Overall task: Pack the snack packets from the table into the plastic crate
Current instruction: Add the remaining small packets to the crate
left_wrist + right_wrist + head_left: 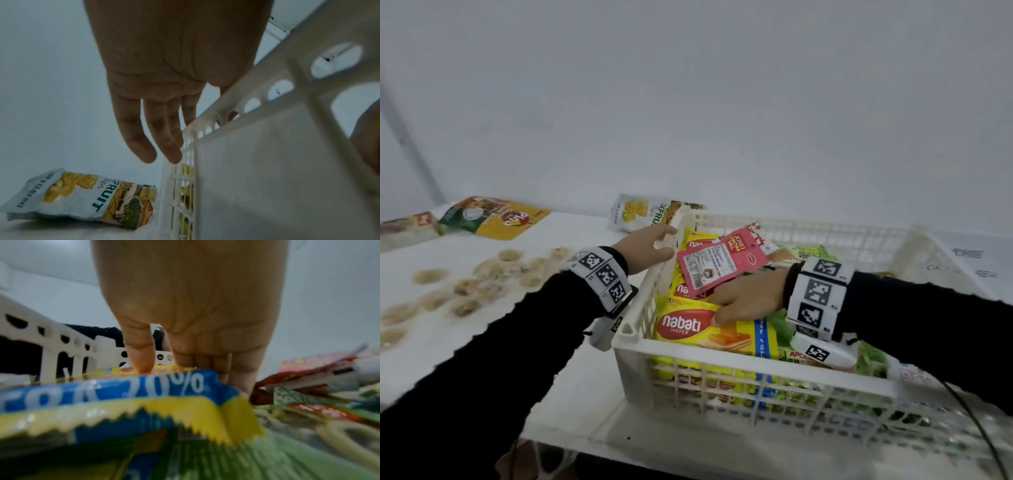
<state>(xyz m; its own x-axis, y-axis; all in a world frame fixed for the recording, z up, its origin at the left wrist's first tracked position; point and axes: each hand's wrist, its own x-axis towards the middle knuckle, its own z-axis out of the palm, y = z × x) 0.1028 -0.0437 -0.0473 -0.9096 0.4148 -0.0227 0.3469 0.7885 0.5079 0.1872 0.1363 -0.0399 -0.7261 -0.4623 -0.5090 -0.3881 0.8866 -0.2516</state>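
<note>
A white plastic crate (825, 229) stands on the table's right half, its slotted wall (267, 162) close to my left wrist. It holds yellow Nabati wafer packets (688, 329), a pink cocoa-ball packet (722, 263) and green packets (822, 255). My right hand (750, 298) is inside the crate and grips the end of the top Nabati packet (144, 386), one finger on top and the others behind it. With fingers straight outside the wall and the thumb over the edge, my left hand (650, 246) rests on the crate's left rim. A jackfruit chips bag (640, 212) lies on the table behind the crate.
A yellow-green packet (500, 216) and another packet (407, 226) lie at the table's far left by the wall. Brown stains (482, 274) mark the white table left of the crate. The jackfruit bag (82, 194) lies just beyond my left fingertips. A black cable (979, 428) hangs at right.
</note>
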